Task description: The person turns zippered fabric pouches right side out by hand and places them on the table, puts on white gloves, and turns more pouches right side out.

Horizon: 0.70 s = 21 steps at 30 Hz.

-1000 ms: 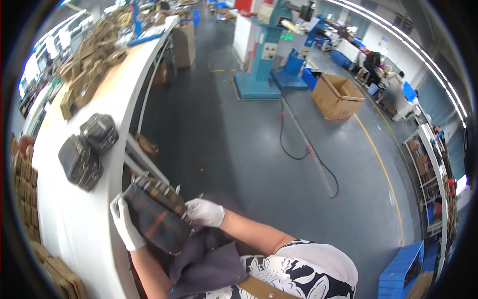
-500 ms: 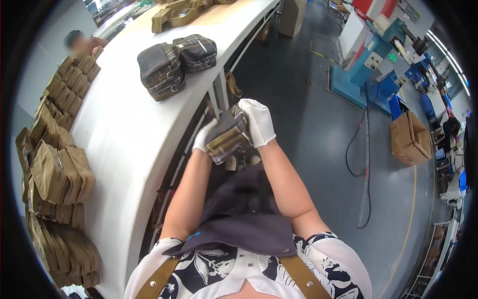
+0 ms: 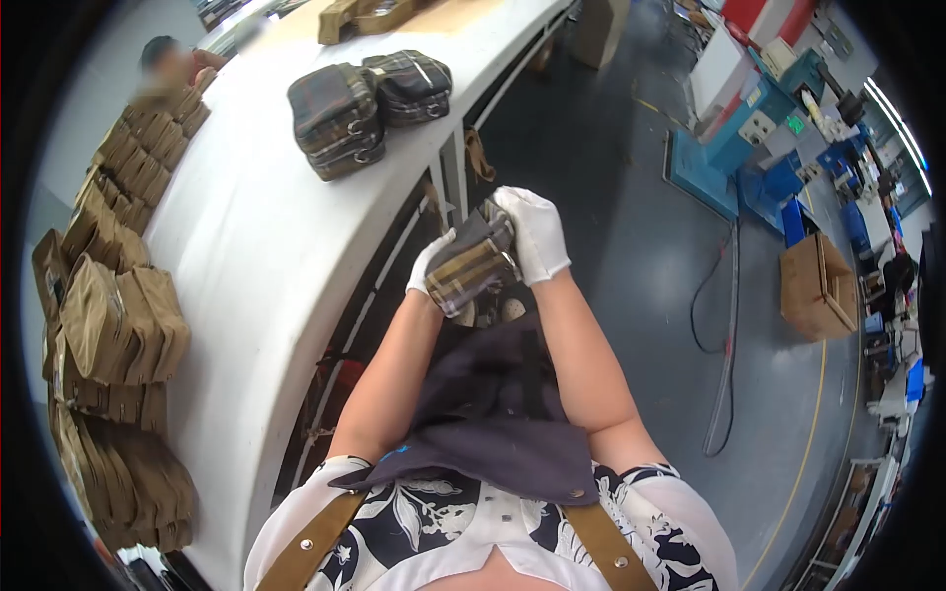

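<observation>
Between my gloved hands, in front of my body and off the table's edge, I hold a small plaid bag (image 3: 471, 268) in brown, yellow and dark grey. White-gloved, my left hand (image 3: 432, 262) grips its left side. My right hand (image 3: 535, 234), also in a white glove, is closed on the upper right corner, and its fingertips are partly hidden. The bag is tilted. On the white table (image 3: 246, 246), two dark plaid bags with metal rings stand side by side, the nearer bag (image 3: 337, 120) touching the farther bag (image 3: 412, 87).
Stacks of khaki bags (image 3: 123, 320) line the table's left edge. More khaki bags (image 3: 379, 18) lie at the far end. A person (image 3: 169, 67) is beyond the stacks. On the floor to the right stand a blue machine (image 3: 714, 158), a cardboard box (image 3: 816, 286) and a cable (image 3: 731, 345).
The view has shifted a little, so the table and room sit differently. Both hands still hold the plaid bag, now less blurred, and my left hand lies flatter along its side.
</observation>
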Tool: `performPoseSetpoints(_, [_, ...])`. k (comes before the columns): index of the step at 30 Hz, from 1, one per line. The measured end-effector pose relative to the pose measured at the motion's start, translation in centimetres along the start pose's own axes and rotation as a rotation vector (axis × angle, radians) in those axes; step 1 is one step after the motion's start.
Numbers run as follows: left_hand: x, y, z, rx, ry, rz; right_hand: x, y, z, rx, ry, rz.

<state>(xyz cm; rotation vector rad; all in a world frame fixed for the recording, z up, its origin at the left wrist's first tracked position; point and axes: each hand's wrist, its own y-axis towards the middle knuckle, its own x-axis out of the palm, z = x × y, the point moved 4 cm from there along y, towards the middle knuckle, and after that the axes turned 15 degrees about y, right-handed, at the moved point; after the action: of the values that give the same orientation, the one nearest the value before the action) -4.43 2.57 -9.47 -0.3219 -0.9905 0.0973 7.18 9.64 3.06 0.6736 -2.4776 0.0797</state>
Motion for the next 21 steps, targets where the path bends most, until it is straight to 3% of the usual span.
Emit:
performPoseSetpoints(1, [1.9, -2.1, 0.7, -0.004, 0.117, 0.133, -0.1, -0.4, -0.5, -0.007, -0.053, 0.004])
performPoseSetpoints(2, [2.1, -3.0, 1.2, -0.029, 0.042, 0.120, 0.0, -0.7, -1.5, -0.068, -0.163, 0.020])
performPoseSetpoints(4, [2.1, -5.0, 3.1, 0.166, 0.118, 0.387, 0.6, -1.5, -2.9, -0.001, -0.130, -0.008])
performPoseSetpoints(5, [0.7, -5.5, 4.0, 0.319, 0.125, 0.299, 1.7, -2.6, -4.4, 0.047, -0.149, -0.024])
performPoseSetpoints(6, [2.4, -7.7, 5.3, 0.372, 0.213, 0.346, 3.0, -3.8, -6.0, 0.097, -0.171, -0.038])
performPoseSetpoints(10, [4.8, -13.6, 9.2, 0.636, 0.246, 0.409, 6.6, -6.7, -6.7, -0.098, -0.205, -0.264])
performPoseSetpoints(12, [5.0, -15.8, 11.1, 0.843, 0.278, 0.467, 8.9, -8.2, -6.1, 0.147, -0.212, -0.336])
performPoseSetpoints(13, [4.7, -16.9, 11.8, 0.878, 0.298, 0.503, 9.8, -8.6, -5.4, -0.141, -0.481, -0.374])
performPoseSetpoints(15, [4.5, -18.6, 12.9, 0.994, 0.437, 0.595, 10.4, -9.1, -2.8, -0.180, -0.433, -0.400])
performPoseSetpoints(18, [4.4, -19.9, 13.3, 1.040, 0.484, 0.641, 10.2, -7.7, -0.8, 0.163, -0.205, -0.360])
performPoseSetpoints(21, [4.0, -19.4, 13.9, 1.021, 0.213, 0.441, 11.4, -5.7, -4.4, 0.104, -0.354, -0.282])
